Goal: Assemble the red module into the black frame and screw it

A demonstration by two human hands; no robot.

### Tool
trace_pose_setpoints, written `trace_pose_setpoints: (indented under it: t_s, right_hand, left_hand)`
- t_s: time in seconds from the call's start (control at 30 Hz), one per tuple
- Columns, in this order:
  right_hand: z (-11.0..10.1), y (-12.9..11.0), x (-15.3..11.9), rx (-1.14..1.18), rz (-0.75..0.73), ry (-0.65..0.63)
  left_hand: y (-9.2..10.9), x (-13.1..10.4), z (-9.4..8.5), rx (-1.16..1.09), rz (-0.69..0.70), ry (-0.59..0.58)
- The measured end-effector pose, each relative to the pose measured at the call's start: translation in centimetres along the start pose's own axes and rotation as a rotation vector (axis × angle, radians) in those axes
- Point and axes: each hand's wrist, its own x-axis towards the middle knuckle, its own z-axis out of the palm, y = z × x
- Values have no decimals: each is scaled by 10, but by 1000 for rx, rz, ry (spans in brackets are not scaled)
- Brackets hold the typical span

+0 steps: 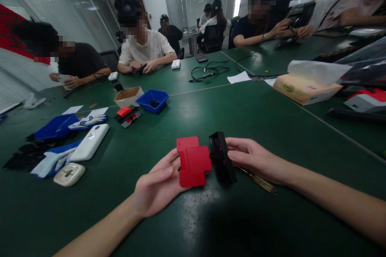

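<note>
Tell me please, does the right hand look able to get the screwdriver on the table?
Probably yes: the screwdriver's handle lies uncovered close to the right hand, but the hand would likely have to release the black part first.

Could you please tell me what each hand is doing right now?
Left hand: closed on the red plastic part.
Right hand: closed on the black plastic part.
</note>
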Motion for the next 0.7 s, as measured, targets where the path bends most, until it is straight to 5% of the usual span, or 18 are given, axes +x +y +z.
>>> trace_pose_setpoints:
  t_s: [0.17, 0.47, 0.7]
  right_hand:
    - [5, -2, -1, -30, 1, 42]
    - [24, 1, -5, -92, 30, 125]
    - [35, 4, -10, -98, -6, 198]
  left_hand:
    - [-6, 0, 0, 133, 35, 41]
    - [-14, -1, -1, 162, 57, -89]
    - [-13, -2, -1, 159, 62, -77]
